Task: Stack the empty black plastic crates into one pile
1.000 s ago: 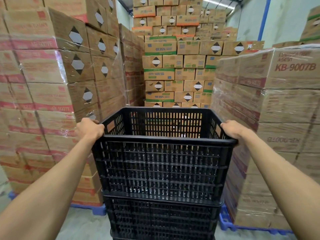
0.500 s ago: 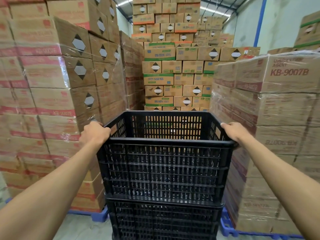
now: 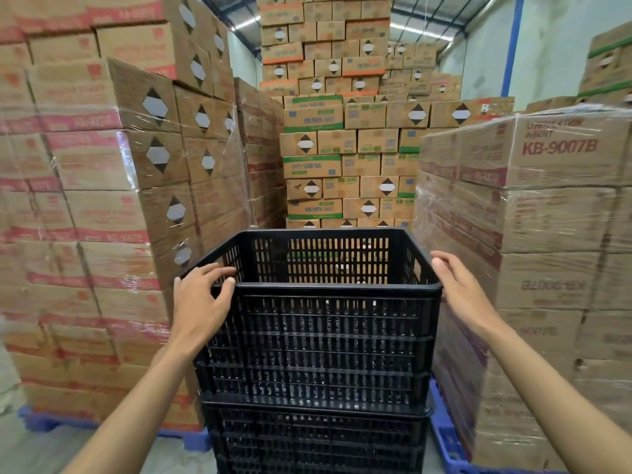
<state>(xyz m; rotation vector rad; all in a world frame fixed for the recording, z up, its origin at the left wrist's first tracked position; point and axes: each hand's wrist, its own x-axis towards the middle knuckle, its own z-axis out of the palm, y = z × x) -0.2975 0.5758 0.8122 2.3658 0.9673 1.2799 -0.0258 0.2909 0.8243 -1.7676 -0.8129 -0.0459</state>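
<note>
Lower crate cut off by bottom edge, so pile depth unknown. Top crate floor hidden behind its near wall. Left-stack carton print blurred; possibly "KB-9007E". Both forearms run off frame.

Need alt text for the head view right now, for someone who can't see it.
A black crate sits on another black crate; the left hand and right hand, fingers spread, are at its rim corners. Shrink-wrapped cardboard boxes on blue pallets line both sides.

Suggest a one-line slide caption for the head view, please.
Open left hand and right hand at the rim of the top black crate, stacked on another crate.
</note>
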